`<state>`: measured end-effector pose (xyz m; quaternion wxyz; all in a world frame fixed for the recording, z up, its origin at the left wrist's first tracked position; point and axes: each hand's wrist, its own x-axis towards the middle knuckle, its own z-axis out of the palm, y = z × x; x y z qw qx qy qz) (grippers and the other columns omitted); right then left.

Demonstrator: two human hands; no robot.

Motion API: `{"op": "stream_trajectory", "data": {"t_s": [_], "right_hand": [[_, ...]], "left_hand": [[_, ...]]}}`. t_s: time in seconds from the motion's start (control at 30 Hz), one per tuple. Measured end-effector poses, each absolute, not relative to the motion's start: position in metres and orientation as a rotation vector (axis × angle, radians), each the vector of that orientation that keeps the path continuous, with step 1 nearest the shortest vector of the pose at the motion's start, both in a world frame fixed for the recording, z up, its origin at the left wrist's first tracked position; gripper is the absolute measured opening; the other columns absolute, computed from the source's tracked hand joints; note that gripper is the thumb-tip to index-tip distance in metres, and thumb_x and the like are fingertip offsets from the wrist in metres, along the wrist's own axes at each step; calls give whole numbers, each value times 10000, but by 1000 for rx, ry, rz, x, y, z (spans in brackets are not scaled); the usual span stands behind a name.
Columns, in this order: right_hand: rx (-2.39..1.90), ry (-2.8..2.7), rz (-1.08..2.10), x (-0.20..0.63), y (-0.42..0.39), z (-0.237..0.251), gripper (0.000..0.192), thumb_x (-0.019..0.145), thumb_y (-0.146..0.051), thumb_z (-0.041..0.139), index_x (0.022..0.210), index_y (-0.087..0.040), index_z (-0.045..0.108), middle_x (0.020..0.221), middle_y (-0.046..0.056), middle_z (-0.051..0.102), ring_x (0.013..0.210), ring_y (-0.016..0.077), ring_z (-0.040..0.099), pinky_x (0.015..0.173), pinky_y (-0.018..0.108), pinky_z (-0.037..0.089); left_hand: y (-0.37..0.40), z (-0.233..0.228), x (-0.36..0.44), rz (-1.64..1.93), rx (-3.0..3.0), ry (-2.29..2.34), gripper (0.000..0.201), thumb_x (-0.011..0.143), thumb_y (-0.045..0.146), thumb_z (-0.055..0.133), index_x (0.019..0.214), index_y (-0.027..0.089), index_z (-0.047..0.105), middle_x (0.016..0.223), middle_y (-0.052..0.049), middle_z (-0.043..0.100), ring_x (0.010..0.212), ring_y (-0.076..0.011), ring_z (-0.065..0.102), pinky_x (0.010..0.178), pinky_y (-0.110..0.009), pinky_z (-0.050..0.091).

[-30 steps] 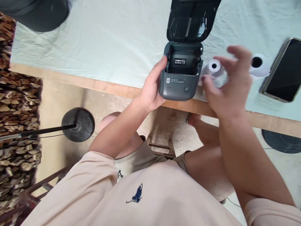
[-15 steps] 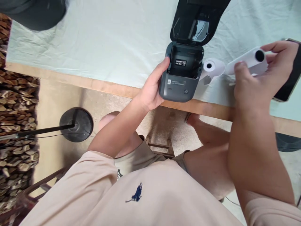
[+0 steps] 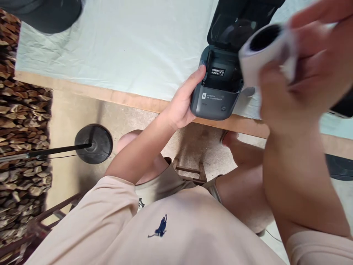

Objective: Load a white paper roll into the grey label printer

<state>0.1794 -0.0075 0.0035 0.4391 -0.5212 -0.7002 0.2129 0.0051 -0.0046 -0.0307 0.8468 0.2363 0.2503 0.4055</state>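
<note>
- At the view's 1 o'clock, the dark printer (image 3: pixel 209 101) is overlapping the near edge of the surface (image 3: pixel 124 55), its lid (image 3: pixel 228 33) standing open.
- From the printer's 8 o'clock, the left hand (image 3: pixel 182 101) is gripping its side, thumb on top, other fingers hidden.
- At the printer's 2 o'clock, the blurred right hand (image 3: pixel 317 73) is curling partly closed around a white roll (image 3: pixel 256 60).
- Ideally, the left should be bracing the printer steadily, the right pinching the roll lightly, clearing the lid.
</note>
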Motion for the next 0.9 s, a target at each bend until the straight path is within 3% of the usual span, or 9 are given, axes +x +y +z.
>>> {"op": "stream_trajectory", "data": {"t_s": [0.17,0.3,0.37,0.47,0.57,0.63,0.73,0.8,0.9], "right_hand": [[-1487,-2064,310,162,-7,6,470,687,-196,544,1136,-195,402,1126,38,515,922,128,596,787,274,487],[-1428,-2126,268,167,-3,4,223,732,-182,549,954,-176,530,1081,23,592,1011,121,592,793,231,488],[-1345,-2124,140,167,-4,3,130,753,-202,552,875,-169,582,995,34,605,949,116,589,762,239,471],[-1258,-2149,26,165,-11,1,91,765,-269,568,814,-207,613,802,-2,600,824,121,577,748,291,444],[-1141,-2197,76,165,-17,1,121,738,-339,610,811,-242,614,791,-39,614,869,130,583,801,317,440],[-1111,-2094,149,166,-19,2,167,762,-360,580,842,-216,605,801,-14,605,866,118,571,811,308,438],[-1253,-1773,205,168,-17,3,247,800,-366,520,959,-186,573,961,33,558,941,121,541,728,262,413],[-1334,-1675,295,169,-14,2,359,821,-388,492,1148,-240,473,1186,18,478,1068,136,522,724,247,405],[-1285,-1685,433,168,-10,1,420,888,-426,369,1276,-314,256,1239,7,415,1115,119,496,856,283,434]], "left_hand": [[-8,-31,5,847,537,591,335,884,421,437,1084,196,583,772,-10,649,823,-148,662,650,-208,537],[-8,-29,7,845,559,660,334,881,432,422,983,168,600,803,-7,639,797,-138,658,651,-209,539],[-7,-28,7,845,549,643,348,880,442,409,956,165,606,780,-4,630,789,-135,656,658,-207,538],[-6,-27,5,868,540,589,342,890,414,392,915,147,605,702,3,599,765,-123,652,669,-195,530],[-7,-26,2,878,552,582,166,867,267,471,880,148,585,729,12,598,698,-76,623,650,-163,510],[-7,-25,2,854,560,614,122,833,177,512,935,159,576,816,6,620,739,-88,637,686,-185,526],[-8,-21,2,804,532,697,277,808,83,507,1070,156,558,936,-13,642,996,-192,654,915,-333,528],[-8,-18,4,777,497,730,387,780,7,500,1132,161,547,967,-8,649,1136,-245,592,1029,-420,454],[-10,-17,5,765,398,752,522,752,-69,448,1191,200,533,1011,9,654,1201,-256,535,1045,-450,423]]}}
